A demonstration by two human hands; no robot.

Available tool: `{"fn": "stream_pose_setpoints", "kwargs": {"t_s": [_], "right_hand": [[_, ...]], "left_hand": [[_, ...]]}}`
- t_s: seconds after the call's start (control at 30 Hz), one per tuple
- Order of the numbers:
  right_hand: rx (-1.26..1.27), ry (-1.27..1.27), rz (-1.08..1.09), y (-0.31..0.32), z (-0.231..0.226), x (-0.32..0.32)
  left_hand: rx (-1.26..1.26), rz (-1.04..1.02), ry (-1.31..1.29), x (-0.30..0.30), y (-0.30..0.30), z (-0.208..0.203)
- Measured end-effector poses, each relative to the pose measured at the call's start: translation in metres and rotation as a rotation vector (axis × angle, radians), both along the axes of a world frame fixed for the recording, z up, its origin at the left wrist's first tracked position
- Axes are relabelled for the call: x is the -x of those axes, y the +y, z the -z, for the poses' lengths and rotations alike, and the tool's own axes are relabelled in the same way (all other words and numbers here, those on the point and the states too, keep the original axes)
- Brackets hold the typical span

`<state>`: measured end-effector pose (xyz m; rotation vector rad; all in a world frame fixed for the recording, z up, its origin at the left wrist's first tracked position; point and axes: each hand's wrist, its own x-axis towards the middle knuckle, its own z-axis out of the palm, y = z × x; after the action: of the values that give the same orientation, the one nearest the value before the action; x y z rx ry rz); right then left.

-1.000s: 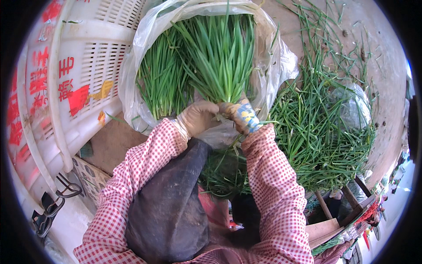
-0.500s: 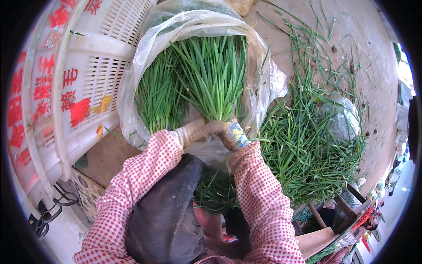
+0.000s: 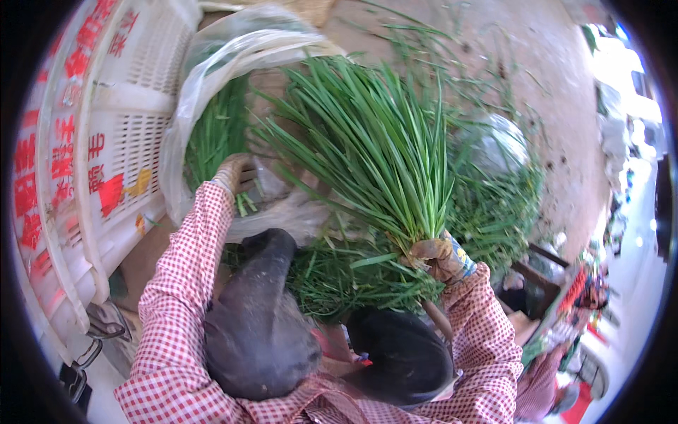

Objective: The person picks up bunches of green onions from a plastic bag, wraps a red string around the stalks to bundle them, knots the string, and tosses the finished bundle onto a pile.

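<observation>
In my gloved right hand [image 3: 436,256] is a large bunch of green chives [image 3: 385,152], gripped near the root ends. Its leaves fan up and to the left, across the right side of a clear plastic bag [image 3: 176,145]. My gloved left hand [image 3: 233,172] is inside the bag, curled over another bunch of chives [image 3: 215,134]. Pale cut ends [image 3: 245,203] show just below that hand, whose fingertips are partly hidden.
A white slatted plastic crate [image 3: 138,138] with red markings stands along the left. Loose chive leaves [image 3: 494,212] lie heaped on the right, with a crumpled plastic bag [image 3: 494,145] on them. My dark-covered knees [image 3: 258,332] are below. A wooden frame [image 3: 540,279] stands at the lower right.
My hands have moved apart. The right has lifted its bunch of chives out of the bag and to the right; the left has shifted left onto the chives in the bag.
</observation>
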<state>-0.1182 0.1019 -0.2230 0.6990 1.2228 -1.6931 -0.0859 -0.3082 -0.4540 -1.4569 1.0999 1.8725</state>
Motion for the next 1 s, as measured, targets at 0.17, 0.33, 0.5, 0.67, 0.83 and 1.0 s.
{"fn": "stream_pose_setpoints", "kwargs": {"t_s": [0.17, 0.33, 0.5, 0.67, 0.83, 1.0], "right_hand": [[-0.095, 0.117, 0.077, 0.045, -0.034, -0.018], [-0.307, 0.416, 0.032, 0.033, -0.059, -0.005], [-1.251, 0.541, -0.785, 0.018, -0.087, -0.001], [-1.264, 0.575, -1.116, -0.035, -0.213, -0.064], [-1.255, 0.723, -1.177, -0.051, -0.221, -0.125], [-1.497, 0.62, -0.581, -0.058, -0.197, -0.182]], "left_hand": [[0.2, 0.781, 0.246, 0.03, 0.056, -0.057], [-0.26, 0.883, 0.374, 0.044, 0.172, -0.294], [-0.451, 0.662, 0.247, 0.019, 0.281, -0.33], [-1.041, -0.165, 0.256, -0.006, 0.293, -0.308], [-1.053, -0.076, 0.695, -0.075, 0.263, -0.297], [-1.06, -0.306, 0.799, -0.113, 0.284, -0.258]]}}
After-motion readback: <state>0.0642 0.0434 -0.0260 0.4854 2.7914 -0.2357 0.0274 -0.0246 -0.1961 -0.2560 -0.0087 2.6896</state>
